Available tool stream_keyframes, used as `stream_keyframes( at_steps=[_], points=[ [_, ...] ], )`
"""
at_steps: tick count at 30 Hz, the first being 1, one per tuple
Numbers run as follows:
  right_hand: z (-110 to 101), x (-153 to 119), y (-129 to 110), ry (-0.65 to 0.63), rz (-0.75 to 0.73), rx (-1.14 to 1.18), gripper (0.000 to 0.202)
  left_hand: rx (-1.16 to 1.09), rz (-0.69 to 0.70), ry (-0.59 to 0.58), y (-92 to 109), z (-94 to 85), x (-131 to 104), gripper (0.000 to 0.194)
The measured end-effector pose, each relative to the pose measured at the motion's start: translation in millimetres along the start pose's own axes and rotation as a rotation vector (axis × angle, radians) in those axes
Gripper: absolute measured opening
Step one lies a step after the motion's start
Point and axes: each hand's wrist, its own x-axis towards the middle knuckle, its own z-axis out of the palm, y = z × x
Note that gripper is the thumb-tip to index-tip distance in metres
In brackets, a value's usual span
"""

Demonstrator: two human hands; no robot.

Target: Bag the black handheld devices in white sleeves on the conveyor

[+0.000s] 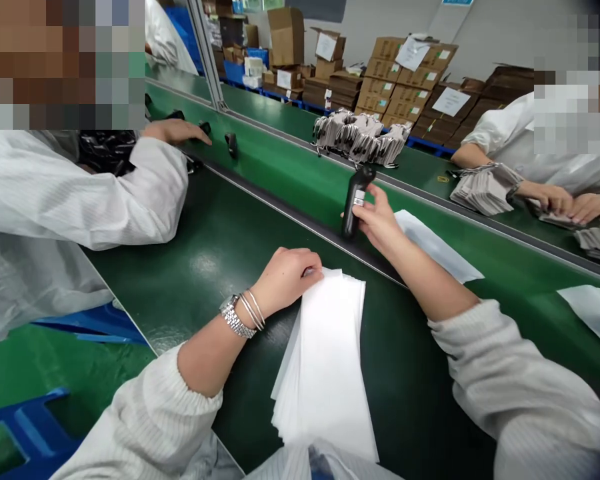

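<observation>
Glossy dark green surface (190, 267), smooth under overhead light; smooth black plastic device (351, 203) with a soft sheen; thin, matt white sleeves (333, 360), paper-like; polished metal watch (236, 315); ribbed white cloth cuffs (200, 373); matt brown cardboard boxes (380, 77); shiny blue plastic stool (40, 427).

A silver metal link-bracelet wristwatch (237, 317) circles the left wrist, with thin silver-toned bangles (253, 309) just beside it, fingerward. Up the forearm from the watch begins a loose, off-white, finely striped left sleeve (153, 413) with a gathered cuff; the right sleeve (505, 360) matches.
</observation>
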Motion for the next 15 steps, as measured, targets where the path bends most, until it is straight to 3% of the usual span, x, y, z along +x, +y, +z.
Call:
stream_keyframes(
  at_steps=[5, 10, 13, 15],
  points=[
    [5.1, -62.0, -42.2, -0.051, -0.053, 0.193, 0.096, 0.014, 0.068, 0.069, 5.4, 1.7, 1.2, 0.013],
    [18.9, -75.3, -47.2, -0.086, -0.081, 0.206, 0.105, -0.034, 0.12, 0.174, 10.3, -1.4, -0.2, 0.012],
    [26.5, -80.5, -42.8, -0.164, -0.077, 0.184, 0.093, -0.141, 0.169, 0.228, 12.7, -2.9, -0.4, 0.014],
    [31.5, -86.4, -40.6, -0.238, -0.055, 0.153, 0.066, -0.198, 0.181, 0.303, 14.8, -3.2, -0.7, 0.013]
  ],
)
